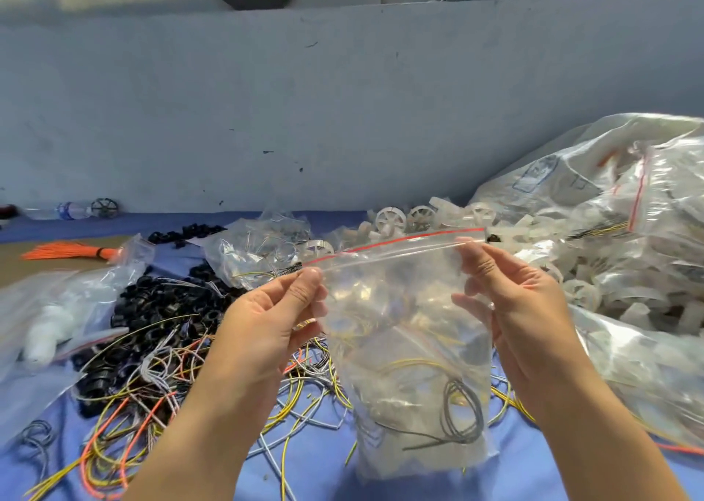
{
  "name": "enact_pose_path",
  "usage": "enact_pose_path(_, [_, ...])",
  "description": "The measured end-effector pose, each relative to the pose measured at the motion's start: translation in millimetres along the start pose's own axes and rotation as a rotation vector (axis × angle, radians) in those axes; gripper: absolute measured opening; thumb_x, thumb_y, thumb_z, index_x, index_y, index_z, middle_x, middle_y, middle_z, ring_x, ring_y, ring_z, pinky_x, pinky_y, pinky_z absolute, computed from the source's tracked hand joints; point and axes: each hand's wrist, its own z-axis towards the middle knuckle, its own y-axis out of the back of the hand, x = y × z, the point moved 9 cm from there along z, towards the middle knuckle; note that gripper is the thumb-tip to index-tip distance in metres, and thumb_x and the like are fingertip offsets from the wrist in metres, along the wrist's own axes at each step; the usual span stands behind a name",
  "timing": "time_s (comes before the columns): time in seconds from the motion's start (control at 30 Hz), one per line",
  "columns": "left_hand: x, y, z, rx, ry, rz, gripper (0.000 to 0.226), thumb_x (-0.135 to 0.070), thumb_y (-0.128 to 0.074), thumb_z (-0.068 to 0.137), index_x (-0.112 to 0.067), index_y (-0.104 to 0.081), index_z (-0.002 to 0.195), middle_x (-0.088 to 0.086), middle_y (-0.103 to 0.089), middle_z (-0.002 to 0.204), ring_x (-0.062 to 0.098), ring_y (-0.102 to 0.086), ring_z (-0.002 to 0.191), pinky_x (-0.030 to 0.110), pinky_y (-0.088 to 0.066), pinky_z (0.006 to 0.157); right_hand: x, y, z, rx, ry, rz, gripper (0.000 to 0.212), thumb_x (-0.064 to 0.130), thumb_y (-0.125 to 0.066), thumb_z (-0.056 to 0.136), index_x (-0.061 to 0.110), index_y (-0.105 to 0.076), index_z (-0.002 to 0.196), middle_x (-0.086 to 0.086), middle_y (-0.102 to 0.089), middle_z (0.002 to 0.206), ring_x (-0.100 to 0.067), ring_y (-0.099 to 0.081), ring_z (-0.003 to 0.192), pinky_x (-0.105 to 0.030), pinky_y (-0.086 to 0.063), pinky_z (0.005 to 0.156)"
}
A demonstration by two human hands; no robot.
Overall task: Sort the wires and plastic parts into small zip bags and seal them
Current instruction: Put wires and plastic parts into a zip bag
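Zip bag [411, 348], clear with a red strip [396, 242] along its mouth, is what we hold up in the middle of the head view, upright over the blue cloth [316, 462]. Our left hand [266, 310] pinches the bag's top left corner between thumb and curled fingers. Our right hand [522, 302] pinches the top right corner the same way, and the mouth runs taut between the 2 hands. Whether the zip is pressed closed along its whole length we cannot tell, as the clear plastic blurs there. Inside the bag lie a grey coil [461, 409] and a thin yellow wire [411, 361].

Below and to the left, loose wires [125, 424] in yellow, orange and white sprawl on the cloth, touching a heap of black parts [160, 306]. An orange bundle [64, 251] lies farther left. Behind the bag we see white wheels [421, 217], and on the right a big sack [628, 211] stuffed with filled bags. A bottle [72, 210] lies by the wall [343, 100].
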Motion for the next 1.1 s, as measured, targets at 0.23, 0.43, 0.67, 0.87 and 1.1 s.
enact_pose_path(0.23, [-13.7, 7.7, -3.2, -0.111, -0.135, 0.117, 0.012, -0.033, -0.072, 0.076, -0.024, -0.078, 0.081, 0.0, -0.075, 0.079, 0.006, -0.066, 0.073, 0.03, -0.052, 0.079, -1.0, 2.3, 0.7, -0.042, -0.002, 0.018, 0.021, 0.038, -0.075, 0.066, 0.026, -0.08, 0.083, 0.008, -0.06, 0.069, -0.003, -0.049, 0.059, -0.022, -0.057, 0.065])
enact_pose_path(0.43, [-12.0, 4.8, -1.6, -0.059, -0.145, 0.094, 0.02, -0.035, -0.07, 0.079, -0.017, -0.075, 0.085, -0.002, -0.07, 0.075, 0.008, -0.064, 0.073, 0.034, -0.051, 0.081, -3.7, -0.8, 0.8, -0.029, -0.021, 0.034, 0.021, 0.038, -0.074, 0.067, 0.023, -0.079, 0.081, 0.012, -0.064, 0.072, -0.002, -0.052, 0.06, -0.021, -0.056, 0.066])
enact_pose_path(0.67, [-9.7, -6.2, -4.4, 0.046, -0.135, 0.109, 0.025, -0.045, -0.075, 0.07, -0.023, -0.077, 0.08, -0.004, -0.065, 0.071, 0.008, -0.06, 0.069, 0.036, -0.049, 0.078, -1.1, -6.2, -2.6, 0.023, -0.007, 0.014, 0.028, 0.041, -0.074, 0.068, 0.023, -0.079, 0.089, 0.006, -0.062, 0.077, -0.004, -0.052, 0.064, -0.021, -0.054, 0.068])
enact_pose_path(0.87, [-15.5, -6.7, -8.3, 0.033, -0.198, 0.101, 0.027, -0.046, -0.074, 0.068, -0.024, -0.076, 0.084, -0.005, -0.064, 0.073, 0.008, -0.06, 0.07, 0.038, -0.047, 0.082, 1.0, -3.6, -1.8, 0.038, 0.022, -0.002, 0.03, 0.044, -0.075, 0.068, 0.025, -0.079, 0.09, 0.008, -0.061, 0.075, -0.004, -0.052, 0.064, -0.025, -0.052, 0.072])
enact_pose_path(1.1, [-15.7, -14.1, -10.7, 0.068, -0.208, 0.11, 0.022, -0.04, -0.072, 0.074, -0.021, -0.074, 0.086, -0.002, -0.065, 0.075, 0.012, -0.06, 0.073, 0.034, -0.05, 0.08, 35.9, -8.4, -8.5, -0.006, 0.317, -0.416, 0.04, 0.048, -0.064, 0.085, 0.033, -0.064, 0.122, 0.011, -0.065, 0.113, -0.002, -0.061, 0.101, -0.019, -0.045, 0.089])
